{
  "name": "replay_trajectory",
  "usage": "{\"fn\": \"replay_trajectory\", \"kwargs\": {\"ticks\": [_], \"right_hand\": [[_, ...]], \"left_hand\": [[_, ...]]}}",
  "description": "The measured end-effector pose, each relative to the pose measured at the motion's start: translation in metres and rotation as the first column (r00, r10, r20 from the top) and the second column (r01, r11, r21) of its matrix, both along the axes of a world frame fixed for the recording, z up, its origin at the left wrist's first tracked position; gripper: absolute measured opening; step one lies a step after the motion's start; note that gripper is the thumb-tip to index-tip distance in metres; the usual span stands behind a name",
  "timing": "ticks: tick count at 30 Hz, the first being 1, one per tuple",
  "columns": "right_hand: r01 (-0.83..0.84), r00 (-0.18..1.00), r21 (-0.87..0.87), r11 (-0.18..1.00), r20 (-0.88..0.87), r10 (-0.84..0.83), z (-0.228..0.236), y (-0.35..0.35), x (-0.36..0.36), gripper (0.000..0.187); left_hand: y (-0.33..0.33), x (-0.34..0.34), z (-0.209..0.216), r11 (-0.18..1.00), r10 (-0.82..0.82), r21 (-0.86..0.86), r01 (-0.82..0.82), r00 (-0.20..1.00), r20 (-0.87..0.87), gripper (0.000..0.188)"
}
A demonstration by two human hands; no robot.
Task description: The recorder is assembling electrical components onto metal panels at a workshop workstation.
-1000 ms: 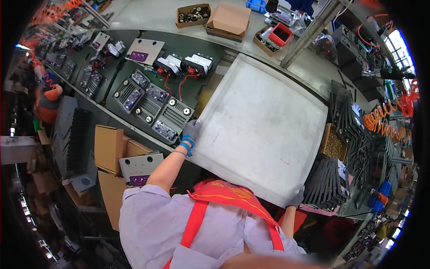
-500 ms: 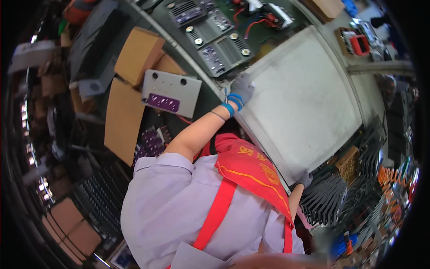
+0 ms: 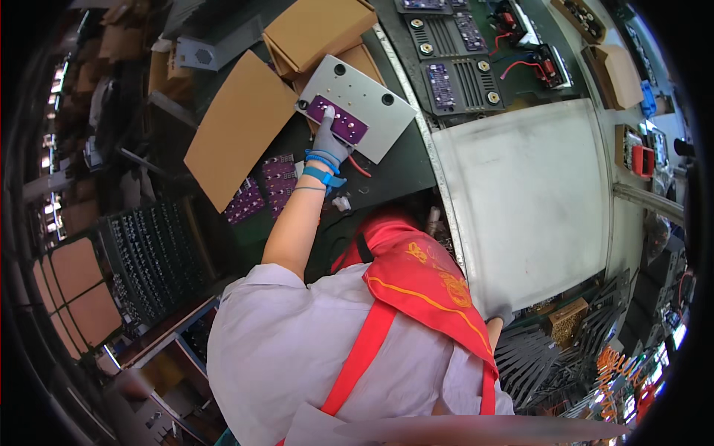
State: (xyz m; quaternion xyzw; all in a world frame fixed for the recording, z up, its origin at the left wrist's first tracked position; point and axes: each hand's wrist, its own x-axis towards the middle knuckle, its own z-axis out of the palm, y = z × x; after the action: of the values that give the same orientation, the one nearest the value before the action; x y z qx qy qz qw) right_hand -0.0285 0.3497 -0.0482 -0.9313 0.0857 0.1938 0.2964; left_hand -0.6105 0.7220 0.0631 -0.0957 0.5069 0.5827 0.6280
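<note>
A person's gloved left hand [image 3: 327, 141] reaches out to a purple circuit board [image 3: 339, 121] that lies on a grey metal plate [image 3: 357, 104] atop open cardboard boxes [image 3: 316, 30], just left of the desk [image 3: 416, 167]; its fingers [image 3: 328, 117] are stretched out flat on the board, gripping nothing. The right hand [image 3: 500, 315] sits at the near edge of a large white panel [image 3: 528, 201] on the desk, and I cannot tell how its fingers are set. More purple boards [image 3: 260, 189] lie in a box below the left wrist.
</note>
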Motion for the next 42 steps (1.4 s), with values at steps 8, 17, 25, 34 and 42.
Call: {"fn": "replay_trajectory", "kwargs": {"ticks": [8, 17, 25, 34, 42], "right_hand": [[-0.091, 0.995, -0.012, 0.996, -0.048, 0.091, -0.001, -0.017, -0.004, 0.058], [-0.136, 0.991, 0.057, 0.989, 0.004, 0.136, 0.014, -0.02, -0.03, 0.049], [-0.131, 0.983, -0.213, 0.968, 0.097, 0.154, 0.067, 0.008, -0.051, 0.048], [-0.171, 0.985, -0.113, 0.979, -0.001, 0.172, 0.114, 0.013, -0.136, 0.046], [-0.321, 0.934, 0.154, 0.934, -0.113, 0.339, 0.118, 0.104, -0.137, 0.038]], "left_hand": [[0.0, 0.018, 0.008, 0.967, -0.033, 0.245, 0.061, 0.993, -0.117, 0.054], [-0.041, 0.09, 0.072, 0.899, -0.376, 0.16, 0.407, 0.906, -0.193, 0.05], [0.046, 0.361, 0.008, 0.671, -0.729, 0.119, 0.732, 0.623, 0.283, 0.042], [0.14, 0.614, -0.089, 0.69, -0.723, 0.235, 0.684, 0.638, 0.265, 0.046], [0.136, 0.485, -0.006, -0.1, -0.992, -0.124, 0.987, -0.108, -0.063, 0.036]]}}
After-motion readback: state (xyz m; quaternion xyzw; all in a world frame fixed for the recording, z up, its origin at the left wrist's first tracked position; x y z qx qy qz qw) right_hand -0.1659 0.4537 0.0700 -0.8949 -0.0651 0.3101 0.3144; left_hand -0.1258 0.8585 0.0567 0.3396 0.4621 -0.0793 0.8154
